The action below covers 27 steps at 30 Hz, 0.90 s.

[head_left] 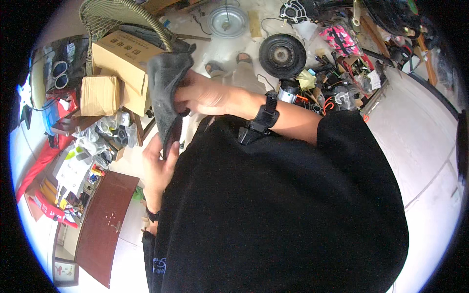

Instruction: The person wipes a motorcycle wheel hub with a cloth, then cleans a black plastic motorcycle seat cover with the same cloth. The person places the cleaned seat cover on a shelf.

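A dark grey cloth piece [166, 80], soft and folded, is held up in front of me, left of my body. Its exact kind I cannot make out. My right hand [207, 93] reaches across from the right, fingers curled into the cloth's edge and partly hidden by it. Lower down, my left hand [160, 166] pinches the bottom end between thumb and fingers. Between the two hands the cloth hangs along a dark inner fold. A black strap with a mount [264, 117] circles my right forearm.
Cardboard boxes [100, 95] and a wicker chair [127, 12] stand just beyond the cloth. Farther off, a small black tyre [282, 55] and a round metal disc [227, 22] lie on the floor. Tools and parts [342, 83] clutter the far right; a red-brown panel [105, 227] is at lower left.
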Tool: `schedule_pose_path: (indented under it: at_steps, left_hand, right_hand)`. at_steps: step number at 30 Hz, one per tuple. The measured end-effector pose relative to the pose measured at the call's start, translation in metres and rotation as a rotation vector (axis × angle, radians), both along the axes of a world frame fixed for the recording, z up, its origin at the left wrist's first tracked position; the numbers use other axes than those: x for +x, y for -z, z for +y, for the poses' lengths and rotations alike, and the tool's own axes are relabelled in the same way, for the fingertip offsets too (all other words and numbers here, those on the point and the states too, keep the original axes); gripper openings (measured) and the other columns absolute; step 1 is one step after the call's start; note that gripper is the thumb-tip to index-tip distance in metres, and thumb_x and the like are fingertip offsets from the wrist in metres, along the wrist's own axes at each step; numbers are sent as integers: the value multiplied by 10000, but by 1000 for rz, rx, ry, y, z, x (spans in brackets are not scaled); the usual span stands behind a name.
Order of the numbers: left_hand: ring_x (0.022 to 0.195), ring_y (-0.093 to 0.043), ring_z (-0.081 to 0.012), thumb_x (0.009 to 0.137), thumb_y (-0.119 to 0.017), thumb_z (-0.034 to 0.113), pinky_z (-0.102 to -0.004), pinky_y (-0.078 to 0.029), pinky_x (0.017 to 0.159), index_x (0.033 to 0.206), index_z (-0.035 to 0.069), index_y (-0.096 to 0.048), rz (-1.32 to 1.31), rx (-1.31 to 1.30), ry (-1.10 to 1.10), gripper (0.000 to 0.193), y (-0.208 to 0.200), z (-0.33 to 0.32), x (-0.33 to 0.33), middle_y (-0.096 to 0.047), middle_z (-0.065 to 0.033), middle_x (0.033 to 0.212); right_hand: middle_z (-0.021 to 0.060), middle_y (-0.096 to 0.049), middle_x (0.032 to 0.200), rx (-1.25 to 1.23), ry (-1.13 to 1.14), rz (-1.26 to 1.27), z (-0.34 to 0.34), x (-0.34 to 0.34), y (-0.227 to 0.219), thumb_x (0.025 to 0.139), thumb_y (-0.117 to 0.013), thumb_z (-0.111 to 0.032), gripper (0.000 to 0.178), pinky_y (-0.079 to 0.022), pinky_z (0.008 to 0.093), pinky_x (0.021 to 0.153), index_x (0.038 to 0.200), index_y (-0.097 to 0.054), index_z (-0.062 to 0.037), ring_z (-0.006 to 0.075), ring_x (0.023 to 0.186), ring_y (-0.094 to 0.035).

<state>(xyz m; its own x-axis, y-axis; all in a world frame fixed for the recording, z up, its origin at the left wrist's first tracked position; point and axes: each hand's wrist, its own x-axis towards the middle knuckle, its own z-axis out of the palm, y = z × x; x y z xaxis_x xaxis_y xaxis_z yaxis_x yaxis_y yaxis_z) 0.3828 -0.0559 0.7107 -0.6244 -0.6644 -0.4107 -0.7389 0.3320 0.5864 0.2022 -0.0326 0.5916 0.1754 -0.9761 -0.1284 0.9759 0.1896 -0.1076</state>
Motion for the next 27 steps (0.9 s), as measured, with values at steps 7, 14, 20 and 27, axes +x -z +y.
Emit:
schedule_pose_path:
  at_steps: [7,14,20,27]
  left_hand:
    - [711,-555,-376,841,-701,140,-437,-442,643,821,-16,-531,109,15,299,232,36,4,21,-540,-172,748]
    - [766,-563,-369,823,-702,203,-442,-456,700,825,16,-498,258,25,764,277,93,-3,3,-543,-159,811]
    - [816,-577,-325,773,-696,131,-409,-476,767,889,35,-498,347,50,890,249,161,17,-36,-549,-120,853]
    - [853,-603,-348,755,-665,10,-451,-527,674,999,72,-499,160,138,875,302,279,70,-107,-483,-110,1019]
  right_hand:
    - [-6,-613,1122,159,160,-103,29,42,14,930,-654,-276,402,-487,318,899,1273,-519,-117,108,1012,-576]
    - [54,-573,1338,433,547,-272,78,55,31,956,-440,-554,577,-381,436,1086,1305,-544,-106,246,1234,-530]
    - [89,-644,1189,821,956,-160,133,37,84,909,-420,-629,606,-418,453,1027,1167,-613,-115,282,1114,-583]
    - [107,-669,1048,821,1233,-201,208,16,213,886,-397,-695,686,-478,470,922,1066,-620,-72,306,936,-628]
